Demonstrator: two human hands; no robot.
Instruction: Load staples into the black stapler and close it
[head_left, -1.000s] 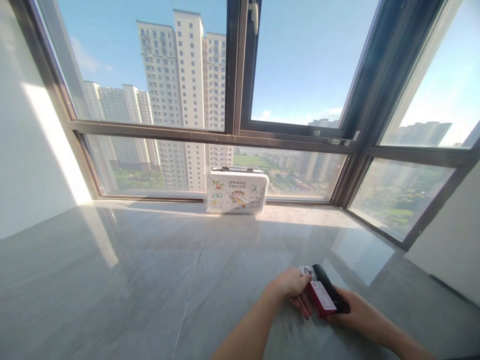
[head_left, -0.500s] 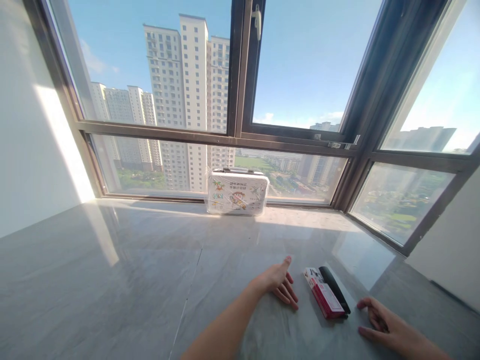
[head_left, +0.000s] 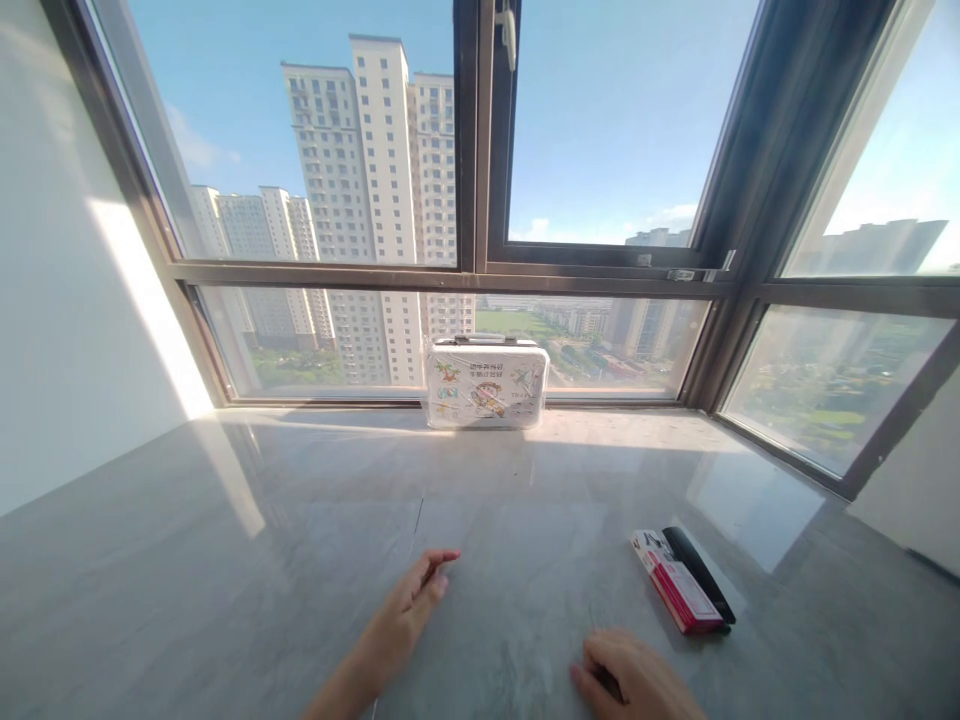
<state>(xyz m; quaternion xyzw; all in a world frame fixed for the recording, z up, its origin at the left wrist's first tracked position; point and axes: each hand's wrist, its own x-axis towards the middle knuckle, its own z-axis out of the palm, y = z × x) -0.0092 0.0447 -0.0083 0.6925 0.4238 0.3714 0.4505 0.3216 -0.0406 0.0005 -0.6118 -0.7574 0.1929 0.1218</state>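
Note:
A red and white box (head_left: 679, 590) lies on the grey stone sill (head_left: 225, 560) with a black stapler-like object (head_left: 703, 585) right beside it on its right. My left hand (head_left: 409, 605) hovers low over the sill, fingers stretched out and holding nothing, well to the left of the box. At the bottom edge my right hand (head_left: 634, 680) rests with fingers curled under, nothing visible in it, a little below and left of the box.
A white carry case with cartoon prints (head_left: 487, 385) stands against the window at the back. Dark window frames (head_left: 480, 275) ring the sill on the far and right sides. A white wall (head_left: 67, 330) closes the left side. A seam (head_left: 416, 515) runs through the stone.
Both hands have let go of the box and the black object, which now lie on the sill. The hands drew back toward me and to the left.

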